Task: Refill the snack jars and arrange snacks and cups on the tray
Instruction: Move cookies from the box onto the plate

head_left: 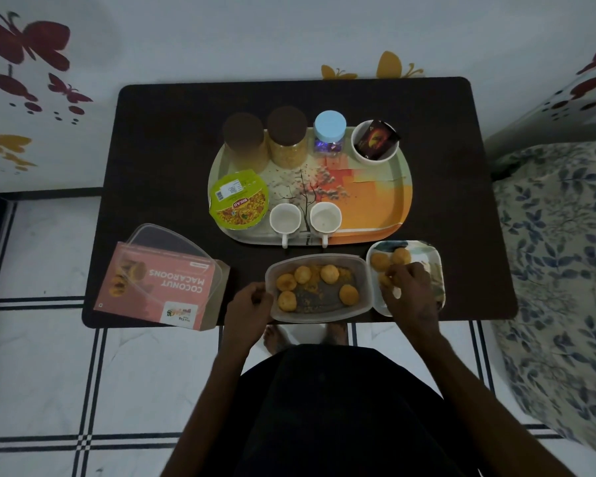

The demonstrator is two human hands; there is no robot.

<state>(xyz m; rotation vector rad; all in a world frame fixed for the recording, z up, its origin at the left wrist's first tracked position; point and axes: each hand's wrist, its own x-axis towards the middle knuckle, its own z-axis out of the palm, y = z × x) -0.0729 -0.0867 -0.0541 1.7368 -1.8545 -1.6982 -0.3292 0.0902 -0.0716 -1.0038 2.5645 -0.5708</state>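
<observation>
A dark counter [172, 139] is seen from above, with a patterned tray [375, 201] set at its centre. Along the tray's 12 o'clock edge two brown-lidded jars [245, 142] [287, 137] are stood side by side, the right one filled with yellow snack; a blue-lidded jar [330, 132] is placed beside them, and a white bowl [375, 142] holding a dark packet is found at the 1 o'clock corner. A green Bikaji snack cup [239, 200] is laid at the tray's 9 o'clock side. Two white cups [285, 220] [325, 218] are lined along the 6 o'clock edge, handles pointed toward the person.

Just outside the tray at 6 o'clock, a clear plastic container [319, 287] is placed, with several round macaroons [302, 274] left in it. Its 9 o'clock rim is gripped by the left hand [252, 304], fingers curled. At the container's 3 o'clock side, touching it, a small plate [427, 249] carries macaroons; one macaroon is pinched there by the right hand [408, 287].

At 8 o'clock on the counter, a pink Coconut Macaroons box [159, 287] is laid, with a clear lid [172, 242] rested on it.
</observation>
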